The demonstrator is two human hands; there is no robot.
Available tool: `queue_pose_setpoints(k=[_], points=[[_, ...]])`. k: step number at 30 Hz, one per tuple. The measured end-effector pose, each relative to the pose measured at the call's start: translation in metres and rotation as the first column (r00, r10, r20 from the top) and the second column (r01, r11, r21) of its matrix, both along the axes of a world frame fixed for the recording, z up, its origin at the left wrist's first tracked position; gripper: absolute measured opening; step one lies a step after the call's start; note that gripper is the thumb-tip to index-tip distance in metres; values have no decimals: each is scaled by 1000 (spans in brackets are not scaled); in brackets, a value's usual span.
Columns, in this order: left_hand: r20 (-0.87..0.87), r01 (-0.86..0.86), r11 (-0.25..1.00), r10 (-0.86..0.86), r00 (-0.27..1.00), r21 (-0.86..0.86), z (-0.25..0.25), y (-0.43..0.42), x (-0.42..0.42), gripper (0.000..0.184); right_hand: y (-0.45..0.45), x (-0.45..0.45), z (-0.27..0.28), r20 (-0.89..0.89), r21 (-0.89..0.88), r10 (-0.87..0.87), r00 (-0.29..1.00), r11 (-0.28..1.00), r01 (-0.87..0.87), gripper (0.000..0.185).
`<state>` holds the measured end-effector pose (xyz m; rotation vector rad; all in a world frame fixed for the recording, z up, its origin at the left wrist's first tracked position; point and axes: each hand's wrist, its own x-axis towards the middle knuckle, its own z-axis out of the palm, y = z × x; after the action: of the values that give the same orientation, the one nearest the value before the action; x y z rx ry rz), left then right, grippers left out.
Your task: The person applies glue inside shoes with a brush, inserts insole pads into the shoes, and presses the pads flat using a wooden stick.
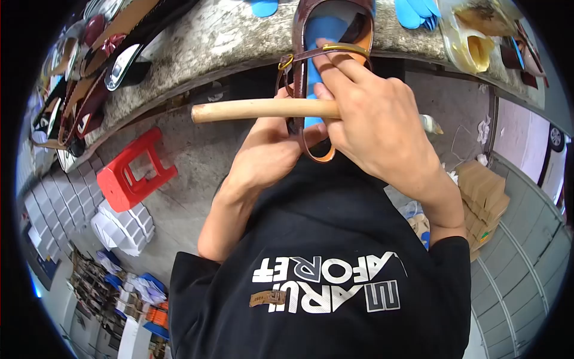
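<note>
A dark brown leather sandal with a gold-buckled strap is held at the bench edge, its toe over the bench and its heel towards my body. Inside it lies a blue insole. My left hand is closed around the sandal's side near the heel, its fingers partly hidden. My right hand keeps a pale wooden stick in its grip, the stick pointing left across the sandal. Fingers of that hand reach under the strap onto the insole.
On the worn bench lie blue insole pieces. Several shoes crowd its left end, and a yellow-stained container stands at the right. A red stool is on the floor to the left; stacked cardboard is to the right.
</note>
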<state>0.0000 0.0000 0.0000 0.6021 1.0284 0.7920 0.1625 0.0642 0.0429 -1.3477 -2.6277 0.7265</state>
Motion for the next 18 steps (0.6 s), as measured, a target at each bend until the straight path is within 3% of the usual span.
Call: queue_pose_setpoints(k=[3,6,13,15,16,17,18], points=[[-84,89,996,-89,992,-10,1,0,12,52,1,10,0,46,34,-4,999,999,3,27],[40,-83,996,82,996,36,1,-1,10,48,6,5,-4,-39,20,-3,999,1000,4,29],[-60,-1,999,3,998,47,-7,1,7,41,18,17,-5,-144,61,7,990,998,1,23],[-254,16,999,-26,967,-41,-10,2,6,36,31,41,19,-331,-380,22,943,912,-155,24],[-168,-48,999,48,985,1,-6,3,11,33,24,68,38,-515,-329,-75,854,937,-117,36],[-73,-112,992,108,992,-59,1,5,14,34,16,96,53,-576,-194,-201,793,975,106,50],[-55,-126,990,122,991,-68,5,6,16,33,9,125,67,-647,-68,-319,693,929,365,65]])
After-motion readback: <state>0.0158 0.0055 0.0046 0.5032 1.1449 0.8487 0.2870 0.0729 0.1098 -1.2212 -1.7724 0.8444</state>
